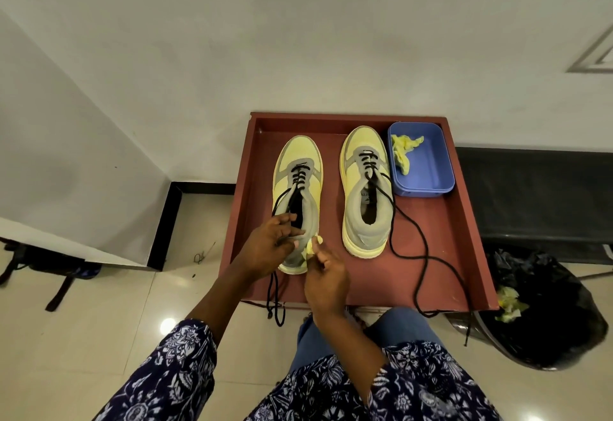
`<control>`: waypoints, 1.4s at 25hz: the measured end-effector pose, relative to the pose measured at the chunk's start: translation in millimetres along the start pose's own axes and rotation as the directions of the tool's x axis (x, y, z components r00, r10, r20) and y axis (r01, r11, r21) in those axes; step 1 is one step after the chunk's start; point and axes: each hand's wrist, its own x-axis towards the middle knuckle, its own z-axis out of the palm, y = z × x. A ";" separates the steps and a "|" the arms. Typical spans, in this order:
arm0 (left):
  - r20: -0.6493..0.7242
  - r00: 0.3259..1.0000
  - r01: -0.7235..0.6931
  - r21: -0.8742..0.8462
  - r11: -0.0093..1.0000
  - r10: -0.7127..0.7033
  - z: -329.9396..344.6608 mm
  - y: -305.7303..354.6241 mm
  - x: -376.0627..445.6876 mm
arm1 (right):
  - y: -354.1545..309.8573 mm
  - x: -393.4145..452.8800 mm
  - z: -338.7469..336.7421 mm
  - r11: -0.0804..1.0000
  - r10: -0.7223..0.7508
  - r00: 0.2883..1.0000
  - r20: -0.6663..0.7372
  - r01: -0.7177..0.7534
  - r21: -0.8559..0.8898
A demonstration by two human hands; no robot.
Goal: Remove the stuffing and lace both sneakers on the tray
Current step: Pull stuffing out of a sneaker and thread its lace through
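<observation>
The left hand point(273, 241) curls over the heel of the left sneaker point(297, 201) on the tray point(457, 254), likely steadying it, while the right hand point(326, 279) pinches a yellow wad of stuffing point(311, 246) beside that heel. Farther right stands the right sneaker point(366, 188), laces trailing loose, and the blue tub point(428, 168) holding stuffing already removed.

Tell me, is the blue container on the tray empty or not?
Not empty. The blue container on the tray holds a crumpled yellow piece of stuffing at its left side.
</observation>
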 end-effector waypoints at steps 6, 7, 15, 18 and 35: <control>0.017 1.000 0.008 -0.007 1.000 -0.008 -0.9 2.5 -0.5 | -23.4 36.9 2.8 0.991 0.021 0.998 -0.052 -0.028 -0.130; 0.017 1.000 0.009 -0.010 1.000 -0.009 -1.0 3.3 -0.3 | -30.3 46.2 3.2 0.983 -0.008 0.999 -0.037 0.001 -0.181; 0.002 1.000 -0.013 0.063 0.998 0.012 1.1 5.3 0.3 | -32.2 55.4 -0.4 0.904 -0.108 0.983 0.145 0.158 -0.397; -0.004 1.000 0.007 0.048 0.999 -0.007 1.2 4.3 -0.4 | -13.2 29.1 -5.5 0.924 -0.105 0.986 0.131 0.145 -0.353; 0.082 0.996 0.017 0.183 0.983 -0.032 -20.6 3.2 -9.8 | -17.6 45.4 -1.8 0.969 0.050 0.985 0.165 -0.007 -0.248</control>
